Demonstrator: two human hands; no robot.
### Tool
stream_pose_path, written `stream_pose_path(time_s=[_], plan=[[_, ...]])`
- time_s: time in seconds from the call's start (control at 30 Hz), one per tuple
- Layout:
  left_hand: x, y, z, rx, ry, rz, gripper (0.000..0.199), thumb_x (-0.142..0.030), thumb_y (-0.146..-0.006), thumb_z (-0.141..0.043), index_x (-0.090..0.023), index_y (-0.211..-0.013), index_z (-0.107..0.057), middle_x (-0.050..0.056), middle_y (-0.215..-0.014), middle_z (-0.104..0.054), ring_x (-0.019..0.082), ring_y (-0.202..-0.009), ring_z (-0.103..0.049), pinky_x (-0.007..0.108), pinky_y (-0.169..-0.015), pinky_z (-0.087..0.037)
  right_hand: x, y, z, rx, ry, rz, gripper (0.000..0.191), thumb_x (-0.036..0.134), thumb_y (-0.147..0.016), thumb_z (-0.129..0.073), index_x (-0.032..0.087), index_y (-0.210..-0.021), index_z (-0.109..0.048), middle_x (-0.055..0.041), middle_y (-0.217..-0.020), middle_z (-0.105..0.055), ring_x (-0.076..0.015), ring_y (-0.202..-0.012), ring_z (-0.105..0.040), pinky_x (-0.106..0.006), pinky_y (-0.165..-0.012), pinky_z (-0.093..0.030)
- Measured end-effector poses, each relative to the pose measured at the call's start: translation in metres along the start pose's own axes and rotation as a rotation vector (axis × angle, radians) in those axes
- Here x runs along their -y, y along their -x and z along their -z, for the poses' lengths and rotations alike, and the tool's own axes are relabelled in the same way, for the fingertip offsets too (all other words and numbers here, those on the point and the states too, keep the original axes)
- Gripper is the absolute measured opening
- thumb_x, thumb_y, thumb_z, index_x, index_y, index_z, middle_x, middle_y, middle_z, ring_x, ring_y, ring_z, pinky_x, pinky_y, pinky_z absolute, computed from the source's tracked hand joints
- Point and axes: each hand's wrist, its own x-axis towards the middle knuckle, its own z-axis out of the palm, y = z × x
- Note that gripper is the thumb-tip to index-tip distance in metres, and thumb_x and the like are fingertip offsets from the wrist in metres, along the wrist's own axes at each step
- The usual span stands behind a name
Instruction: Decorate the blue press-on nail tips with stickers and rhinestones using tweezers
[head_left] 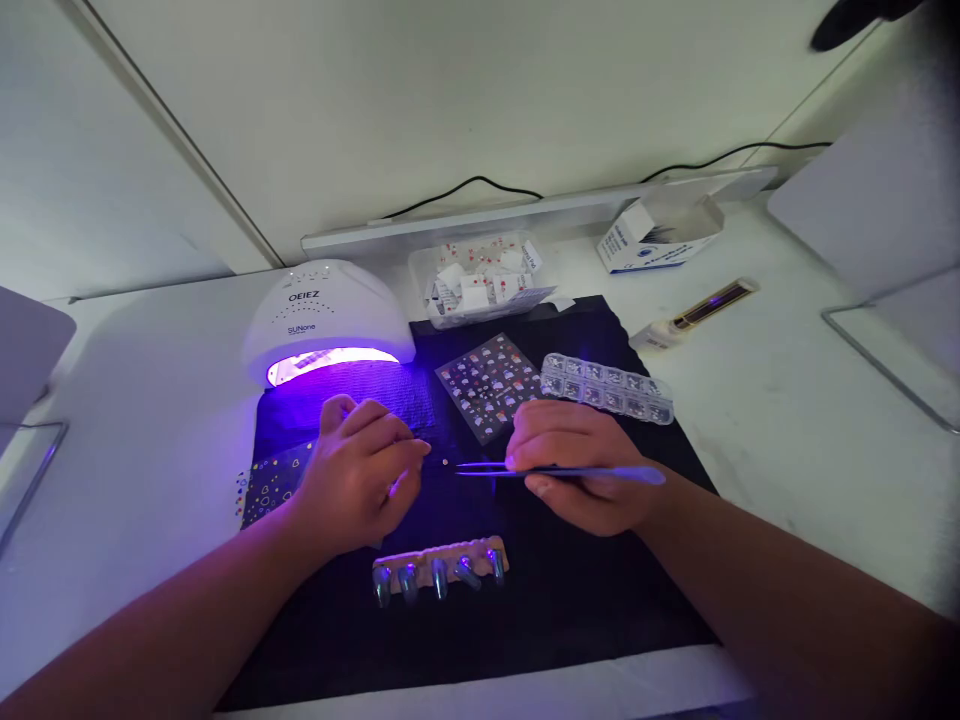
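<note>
My right hand (577, 465) grips a pair of tweezers (600, 473), their two slightly parted tips pointing left. A tiny pale speck (446, 461) shows just beyond the tips, apart from them. Facing it, my left hand (367, 470) is closed, thumb and index finger drawn together; what they hold, if anything, I cannot make out. Below the hands, several shiny blue-grey press-on nails (439, 578) stick out from a strip of tan putty (420, 559) on the black cloth (570, 620). A sticker sheet (491, 388) lies between and beyond the hands.
A lit nail lamp (330, 310) stands back left. A clear compartment case (607, 386) lies beyond my right hand. Further back are a tub of small packets (480, 285), an opened box (660, 238) and a slim bottle (697, 312). Another sticker sheet (270, 485) is partly under my left wrist.
</note>
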Motion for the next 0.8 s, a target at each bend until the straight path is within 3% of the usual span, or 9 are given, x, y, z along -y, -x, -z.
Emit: stream_pose_path(time_s=[0.2,0.4,0.47,0.63,0.8], plan=[[0.008,0.002,0.002,-0.003,-0.006,0.031,0.012,-0.014,-0.083,-0.058,-0.021,-0.083,-0.068,0.000,-0.077,-0.067,0.019,-0.077,-0.054,0.042,-0.078,-0.031,-0.002,0.000,-0.004,0.017,0.065,0.061,0.010,0.013,-0.082,-0.055,0.016,-0.088,-0.062,-0.0056,-0.073,-0.068,-0.0150,-0.068,-0.063,-0.033,-0.071,-0.054],[0.004,-0.002,-0.004,0.280,0.017,-0.040,0.016,-0.026,-0.090,-0.054,-0.024,-0.095,-0.069,0.003,-0.091,-0.065,0.021,-0.087,-0.053,0.042,-0.080,-0.031,0.000,0.000,-0.001,0.005,0.116,-0.008,0.013,0.013,-0.081,-0.055,0.020,-0.090,-0.062,-0.0052,-0.075,-0.068,-0.0169,-0.073,-0.066,-0.032,-0.071,-0.056],[0.000,-0.003,-0.006,0.326,0.029,-0.035,0.018,-0.026,-0.092,-0.052,-0.025,-0.098,-0.069,0.003,-0.094,-0.064,0.022,-0.089,-0.053,0.043,-0.082,-0.031,0.000,0.000,0.001,-0.024,0.118,-0.056,0.014,0.014,-0.082,-0.054,0.022,-0.091,-0.062,-0.0045,-0.075,-0.068,-0.0175,-0.072,-0.066,-0.032,-0.069,-0.056],[-0.005,-0.004,-0.011,0.337,0.077,0.091,0.017,-0.026,-0.093,-0.052,-0.023,-0.101,-0.066,0.004,-0.096,-0.064,0.023,-0.094,-0.051,0.044,-0.084,-0.031,-0.001,-0.001,0.002,-0.084,0.119,-0.067,0.015,0.015,-0.082,-0.055,0.024,-0.091,-0.062,-0.0045,-0.074,-0.067,-0.0179,-0.069,-0.067,-0.032,-0.065,-0.057],[-0.006,-0.008,-0.012,0.323,0.111,0.308,0.011,-0.021,-0.089,-0.056,-0.023,-0.092,-0.066,0.004,-0.100,-0.063,0.025,-0.103,-0.047,0.047,-0.086,-0.030,-0.003,-0.002,0.000,-0.104,0.128,-0.037,0.014,0.014,-0.082,-0.055,0.024,-0.091,-0.061,-0.0032,-0.071,-0.067,-0.0172,-0.068,-0.066,-0.031,-0.063,-0.057]])
